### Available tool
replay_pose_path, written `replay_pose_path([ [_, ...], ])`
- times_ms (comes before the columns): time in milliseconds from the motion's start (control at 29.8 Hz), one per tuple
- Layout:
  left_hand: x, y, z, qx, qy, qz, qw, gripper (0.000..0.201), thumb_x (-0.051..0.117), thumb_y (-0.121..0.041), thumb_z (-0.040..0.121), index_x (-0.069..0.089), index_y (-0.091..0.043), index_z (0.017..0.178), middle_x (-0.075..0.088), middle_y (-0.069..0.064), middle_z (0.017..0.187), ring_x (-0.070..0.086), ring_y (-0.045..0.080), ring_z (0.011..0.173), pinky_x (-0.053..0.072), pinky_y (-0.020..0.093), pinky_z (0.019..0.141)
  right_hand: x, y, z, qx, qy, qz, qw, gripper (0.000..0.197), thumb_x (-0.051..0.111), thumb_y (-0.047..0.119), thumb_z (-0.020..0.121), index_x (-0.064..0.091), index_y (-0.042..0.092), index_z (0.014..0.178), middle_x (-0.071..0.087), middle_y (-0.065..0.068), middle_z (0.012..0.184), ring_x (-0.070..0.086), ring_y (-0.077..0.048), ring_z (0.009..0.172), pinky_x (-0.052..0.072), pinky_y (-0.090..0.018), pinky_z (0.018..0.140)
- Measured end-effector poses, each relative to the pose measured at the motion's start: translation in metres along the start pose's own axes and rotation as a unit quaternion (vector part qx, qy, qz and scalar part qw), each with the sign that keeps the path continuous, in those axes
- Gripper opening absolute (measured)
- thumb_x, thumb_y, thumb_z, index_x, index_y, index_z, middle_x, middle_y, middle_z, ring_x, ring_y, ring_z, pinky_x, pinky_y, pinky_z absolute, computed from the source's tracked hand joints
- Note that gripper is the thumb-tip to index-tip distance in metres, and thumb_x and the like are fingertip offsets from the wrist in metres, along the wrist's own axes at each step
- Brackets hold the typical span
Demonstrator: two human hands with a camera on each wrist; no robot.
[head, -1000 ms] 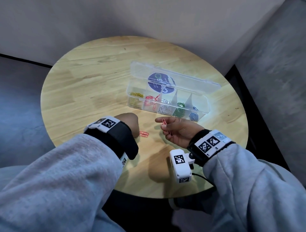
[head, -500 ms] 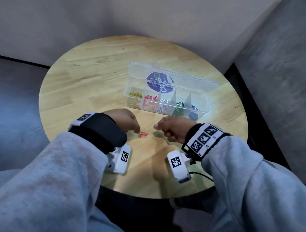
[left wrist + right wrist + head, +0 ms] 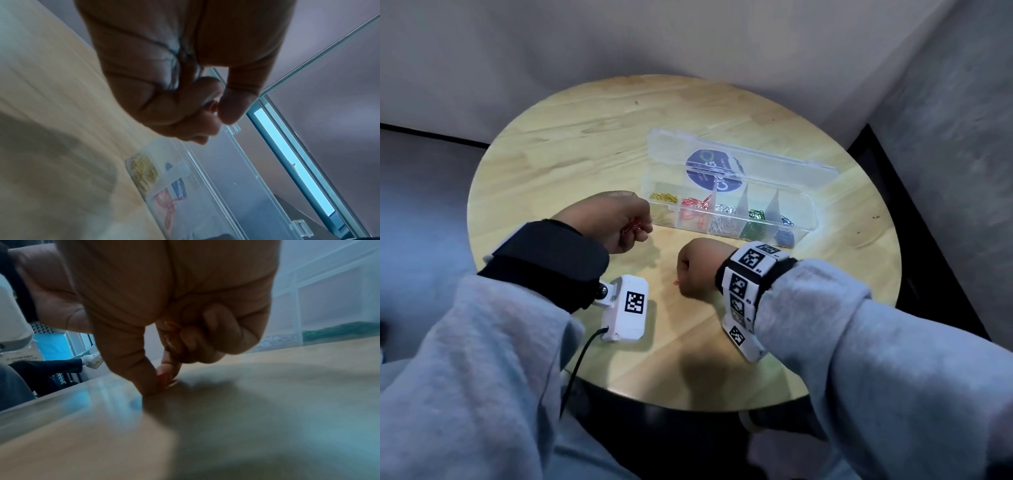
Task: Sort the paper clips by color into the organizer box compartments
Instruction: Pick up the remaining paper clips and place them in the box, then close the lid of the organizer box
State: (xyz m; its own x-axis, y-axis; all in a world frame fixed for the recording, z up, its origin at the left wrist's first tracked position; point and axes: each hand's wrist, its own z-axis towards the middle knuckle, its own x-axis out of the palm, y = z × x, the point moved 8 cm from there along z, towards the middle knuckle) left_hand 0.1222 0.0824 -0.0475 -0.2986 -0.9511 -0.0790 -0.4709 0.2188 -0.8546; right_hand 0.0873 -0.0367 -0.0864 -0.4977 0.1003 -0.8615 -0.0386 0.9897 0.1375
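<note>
A clear organizer box (image 3: 812, 209) lies open on the round wooden table (image 3: 571, 144), holding yellow clips (image 3: 663, 197), red clips (image 3: 693, 209), silver clips (image 3: 724, 221), green clips (image 3: 755, 222) and blue clips (image 3: 785, 231), each colour in its own compartment. My left hand (image 3: 637, 229) hovers just left of the box and pinches red paper clips (image 3: 631, 226). My right hand (image 3: 681, 279) is knuckles-up on the table in front of the box. Its thumb and forefinger pinch a red paper clip (image 3: 164, 381) lying on the wood, and more red clips (image 3: 172, 326) sit under its curled fingers.
The box lid (image 3: 756, 164) with a dark round sticker lies flat behind the compartments. Grey walls stand close behind and to the right of the table. In the left wrist view the box's yellow compartment (image 3: 145, 172) is just below my left hand (image 3: 216, 110).
My left hand has lifted off the table with red clips and moved toward the box. My right hand has turned palm down and dropped onto a red clip on the table.
</note>
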Motion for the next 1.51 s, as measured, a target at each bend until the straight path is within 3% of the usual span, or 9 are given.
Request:
replay_pose_path([
  [235,0.002,0.005,0.001,-0.008,-0.014,0.051,0.999,0.027,0.044,0.002,0.087,0.039,-0.011,0.063,0.05,0.009,0.067,0.047,0.014,0.052,0.032,0.009,0.034,0.003,-0.028,-0.011,0.035,0.036,0.118,0.992,0.013,0.062,0.024,0.081,0.069,0.014,0.083,0.066,-0.003,0.079,0.058,-0.02,0.073,0.053,-0.029,0.07],
  [470,0.014,-0.003,0.001,0.023,-0.021,0.099,0.995,0.025,0.053,-0.003,0.084,0.044,-0.014,0.063,0.056,0.006,0.068,0.052,0.015,0.057,0.039,0.018,0.049,-0.039,-0.069,-0.026,0.05,0.005,0.504,0.862,0.013,0.06,0.003,0.085,0.056,0.008,0.074,0.049,-0.002,0.063,0.043,-0.009,0.051,0.037,-0.015,0.044],
  [672,0.013,-0.039,0.007,0.069,-0.052,0.151,0.985,0.022,0.056,-0.006,0.085,0.047,-0.014,0.067,0.059,0.004,0.07,0.056,0.015,0.061,0.042,0.022,0.055,-0.076,-0.08,-0.014,0.064,-0.039,0.542,0.837,0.019,0.057,-0.001,0.087,0.054,0.006,0.069,0.047,-0.004,0.06,0.043,-0.011,0.051,0.038,-0.013,0.039],
  [907,0.021,-0.07,0.025,0.084,-0.063,0.188,0.977,0.022,0.061,-0.008,0.084,0.049,-0.014,0.067,0.061,0.006,0.074,0.058,0.015,0.063,0.047,0.021,0.059,-0.092,-0.077,0.039,0.076,-0.061,0.523,0.847,0.019,0.061,0.0,0.081,0.053,0.014,0.071,0.057,-0.004,0.079,0.059,-0.017,0.077,0.054,-0.031,0.088],
  [1109,0.044,-0.075,0.047,0.071,-0.04,0.167,0.983,0.019,0.064,-0.011,0.085,0.053,-0.014,0.07,0.059,0.006,0.071,0.06,0.016,0.065,0.052,0.028,0.076,-0.081,-0.076,0.036,0.035,-0.029,0.659,0.751,0.029,0.044,-0.011,0.089,0.052,-0.006,0.116,0.046,-0.006,0.077,0.047,-0.013,0.067,0.044,-0.024,0.071],
  [1176,0.052,-0.072,0.052,0.06,-0.031,0.11,0.992,0.016,0.061,-0.007,0.086,0.055,-0.011,0.073,0.056,0.007,0.071,0.058,0.019,0.067,0.053,0.029,0.08,-0.084,-0.082,0.022,0.027,-0.038,0.685,0.727,0.02,0.041,-0.012,0.09,0.055,-0.007,0.104,0.044,-0.009,0.075,0.045,-0.014,0.066,0.043,-0.023,0.071],
  [1311,0.063,-0.066,0.058,0.035,-0.029,0.066,0.997,0.009,0.061,-0.008,0.087,0.058,-0.007,0.078,0.052,0.011,0.085,0.053,0.022,0.082,0.053,0.027,0.086,-0.1,-0.094,-0.013,0.0,-0.063,0.607,0.792,0.027,0.044,-0.011,0.086,0.059,0.011,0.081,0.057,-0.012,0.09,0.058,-0.025,0.088,0.049,-0.023,0.079],
  [1378,0.065,-0.064,0.057,0.034,-0.043,0.099,0.994,0.01,0.065,-0.017,0.084,0.06,-0.008,0.083,0.053,0.009,0.085,0.05,0.023,0.088,0.045,0.036,0.1,-0.111,-0.098,-0.03,-0.02,-0.082,0.555,0.828,0.021,0.049,-0.007,0.087,0.062,0.009,0.088,0.06,-0.011,0.095,0.06,-0.025,0.094,0.051,-0.028,0.088],
  [1512,0.06,-0.067,0.047,0.064,-0.062,0.18,0.98,0.02,0.067,-0.027,0.079,0.067,-0.012,0.093,0.057,0.007,0.089,0.051,0.023,0.087,0.045,0.034,0.091,-0.147,-0.123,-0.058,-0.028,-0.238,0.326,0.914,0.021,0.054,0.01,0.087,0.064,0.015,0.106,0.059,0.005,0.089,0.057,-0.011,0.082,0.048,-0.024,0.078],
])
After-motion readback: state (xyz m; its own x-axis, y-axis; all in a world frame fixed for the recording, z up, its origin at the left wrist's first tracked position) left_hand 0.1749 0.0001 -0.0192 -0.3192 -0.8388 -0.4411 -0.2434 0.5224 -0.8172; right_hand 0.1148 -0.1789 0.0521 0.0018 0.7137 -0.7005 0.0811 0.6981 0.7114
